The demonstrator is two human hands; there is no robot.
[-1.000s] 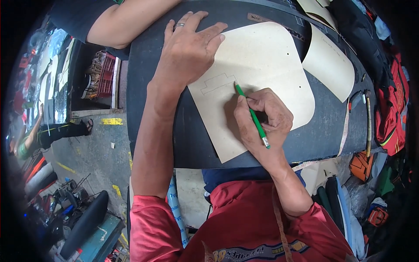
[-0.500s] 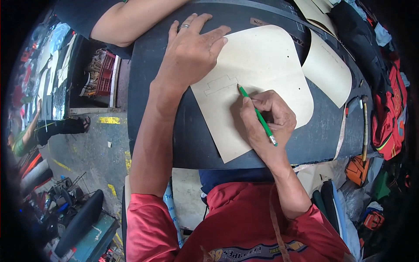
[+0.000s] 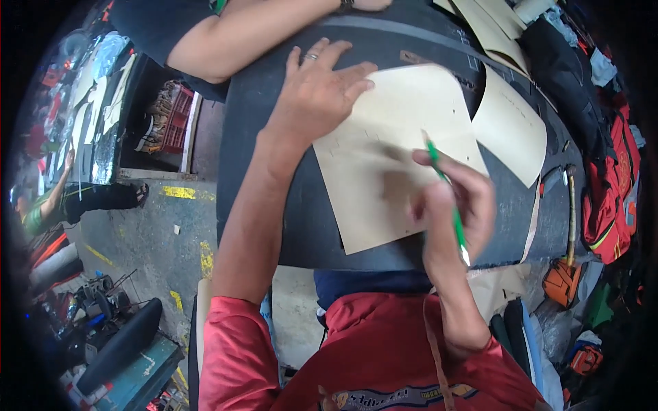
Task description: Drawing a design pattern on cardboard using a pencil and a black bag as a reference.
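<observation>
Counting from the middle, we record one cream sheet point(image 3: 404, 99), lying on one dark table point(image 3: 301, 226) in front of the person, with its lower left corner pointing toward the red shirt point(image 3: 377, 335).

Done: faint pencil marks point(image 3: 353, 142) stand on the left part of the sheet, beside the left wrist. We judge the drawing to be under way. Left: the marks are too faint here for us to tell whether their outline closes, so we cannot enter how much drawing is wanting.

Hands of the person, two. Left hand point(image 3: 319, 96): one, fingers spread wide, laid over the sheet's upper left edge, wearing one ring point(image 3: 312, 56). Right hand point(image 3: 462, 198): one, blurred, fingers closed around one green pencil point(image 3: 445, 179); the tip points up and away, and we judge it raised, its shadow falling apart from it.

Dark dots on the sheet: at least one clear, near its right edge.

Other items: one curved cream piece point(image 3: 514, 127), just right of the sheet; further cream pieces point(image 3: 490, 24) at the table's far side, overlapping, number uncertain; one wooden-handled tool point(image 3: 571, 212) at the right; one measuring tape point(image 3: 532, 226) near it, and one tape strip point(image 3: 434, 342) down the shirt; one co-worker's forearm point(image 3: 267, 34), across the far left edge.
</observation>
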